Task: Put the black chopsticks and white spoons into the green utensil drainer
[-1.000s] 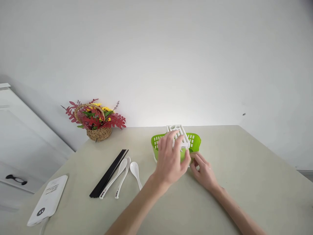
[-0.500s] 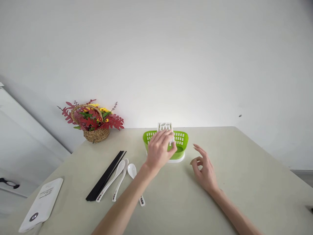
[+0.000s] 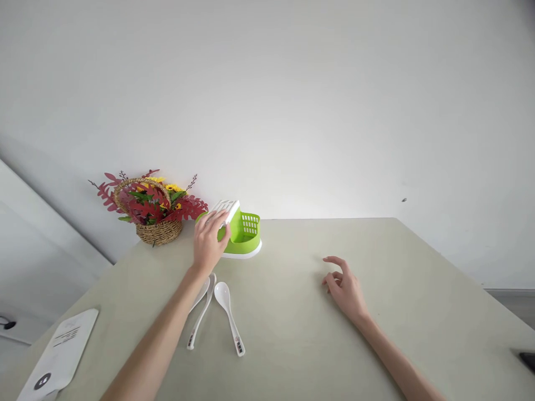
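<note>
My left hand is closed round the slotted white top of a green plastic cutlery holder. The holder has perforated sides and a white base, and its left part is hidden by my hand. Over the right half of the table, my right hand holds nothing, its index finger stretched out and the other fingers loosely bent. Below my left hand lie white spoons, one in full view, another beside it, and a third partly covered by my left forearm.
A wicker basket of red leaves and yellow flowers stands at the back left, close to the holder. A white cutting board lies at the left edge of the table. A dark object is at the far right.
My left hand has carried the cutlery holder leftward, close to the flower basket. My left forearm now covers the black chopsticks seen before. My right hand has stayed in nearly the same place.
</note>
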Available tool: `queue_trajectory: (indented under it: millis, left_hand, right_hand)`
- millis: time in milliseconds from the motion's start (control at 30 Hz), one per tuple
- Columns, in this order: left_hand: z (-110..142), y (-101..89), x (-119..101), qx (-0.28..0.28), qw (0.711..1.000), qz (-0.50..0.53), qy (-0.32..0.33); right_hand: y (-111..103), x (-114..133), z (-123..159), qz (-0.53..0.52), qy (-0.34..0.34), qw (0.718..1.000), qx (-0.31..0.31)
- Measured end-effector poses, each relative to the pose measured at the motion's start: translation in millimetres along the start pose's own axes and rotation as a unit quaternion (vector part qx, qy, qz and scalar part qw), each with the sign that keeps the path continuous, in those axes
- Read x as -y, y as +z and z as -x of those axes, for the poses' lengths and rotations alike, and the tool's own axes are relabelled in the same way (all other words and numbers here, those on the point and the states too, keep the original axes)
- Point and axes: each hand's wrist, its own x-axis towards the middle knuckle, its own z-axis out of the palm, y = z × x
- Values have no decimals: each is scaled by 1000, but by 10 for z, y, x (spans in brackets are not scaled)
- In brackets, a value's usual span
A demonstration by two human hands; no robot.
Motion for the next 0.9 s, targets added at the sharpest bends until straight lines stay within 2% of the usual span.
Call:
queue_trajectory:
  millis: [200, 367, 533, 600, 667, 767, 833, 900]
  left_hand:
    - [19, -86, 167, 5, 1000, -24, -5]
    - [34, -119, 166, -6, 999, -38, -7]
    - [20, -150, 177, 14, 999, -34, -7]
    - [8, -151, 117, 14, 999, -39, -10]
    - [17, -117, -30, 8, 999, -41, -10]
    - [116, 27, -421, 6, 1000, 3, -6]
    - [248, 176, -761, 31, 997, 72, -11]
    - [416, 345, -1120, 92, 982, 165, -16]
  right_hand:
    - [6, -76, -42, -20, 4, 1000, -5]
    - [28, -119, -71, -33, -4, 999, -5]
    - [44, -133, -80, -34, -10, 999, -4]
    - [46, -124, -81, -34, -11, 999, -4]
    - [46, -111, -80, -34, -12, 999, -3]
    - [44, -104, -75, -27, -13, 1000, -3]
    - [45, -115, -72, -19, -15, 1000, -1]
    - [50, -135, -75, -13, -20, 1000, 4]
